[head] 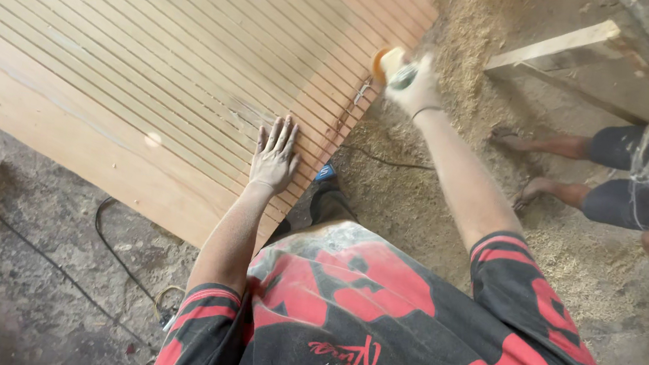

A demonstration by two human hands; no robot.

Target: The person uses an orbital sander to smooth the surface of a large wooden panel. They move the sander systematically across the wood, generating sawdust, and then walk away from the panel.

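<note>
While the grooved panel (141,61) lies flat and slightly raised above the dusty floor (25,269), it is steadied by the left hand (275,154), which is spread open and pressed palm down near the panel's near edge, apparently so that the board does not shift. At the far corner a small power tool (392,65) with an orange and white body is gripped by the closed right hand (417,88), the arm stretched out to reach it. Sawdust (472,52) is heaped just beside that corner. A cord (381,160) is trailed under the panel's edge. Another person's legs (582,169) are seen well apart, to the right.
</note>
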